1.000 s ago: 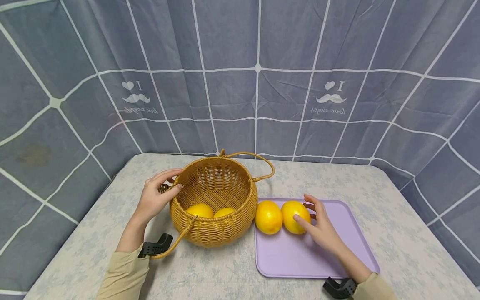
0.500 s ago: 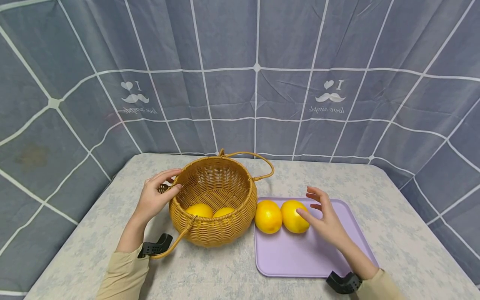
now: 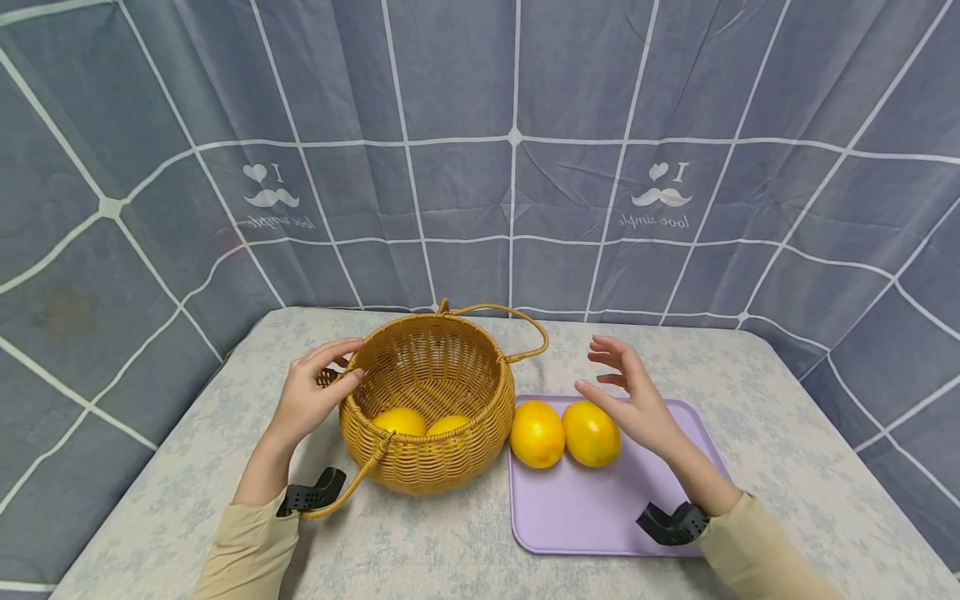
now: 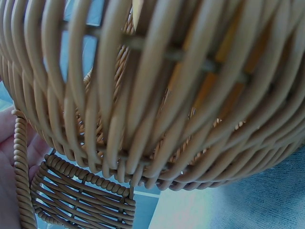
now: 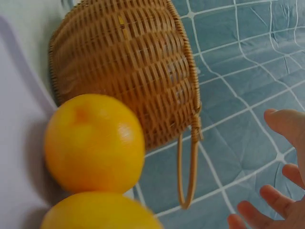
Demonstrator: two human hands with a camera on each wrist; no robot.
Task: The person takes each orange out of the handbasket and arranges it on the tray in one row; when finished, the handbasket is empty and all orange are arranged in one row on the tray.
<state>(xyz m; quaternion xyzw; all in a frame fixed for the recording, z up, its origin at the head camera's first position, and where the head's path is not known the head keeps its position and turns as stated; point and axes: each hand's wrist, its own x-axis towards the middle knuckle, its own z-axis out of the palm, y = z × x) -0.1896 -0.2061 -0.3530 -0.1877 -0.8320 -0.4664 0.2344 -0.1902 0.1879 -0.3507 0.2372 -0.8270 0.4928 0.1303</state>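
Observation:
A round wicker basket (image 3: 431, 462) stands on the table with two oranges (image 3: 400, 420) inside, near its front wall. My left hand (image 3: 313, 392) holds the basket's left rim, thumb and fingertips at the edge. From the left wrist, the woven wall fills most of the view, with a wrapped handle (image 4: 21, 167) running past the fingers. Two more oranges (image 3: 537, 434) sit side by side on the lilac tray (image 3: 592, 517), close to the basket. Above and behind the right-hand orange (image 3: 592, 434) hovers my right hand (image 3: 630, 400), fingers spread and holding nothing.
The basket's back handle (image 3: 536, 337) sticks out to the right behind the tray. Its front handle (image 3: 352, 492) hangs down near the left wrist. A grey-blue checked curtain (image 3: 465, 192) closes off the back and sides of the patterned table (image 3: 420, 542).
My right hand has come away from the right-hand orange, drawing back, then moving up and leftward over the tray's far edge. The left hand and basket stay in place.

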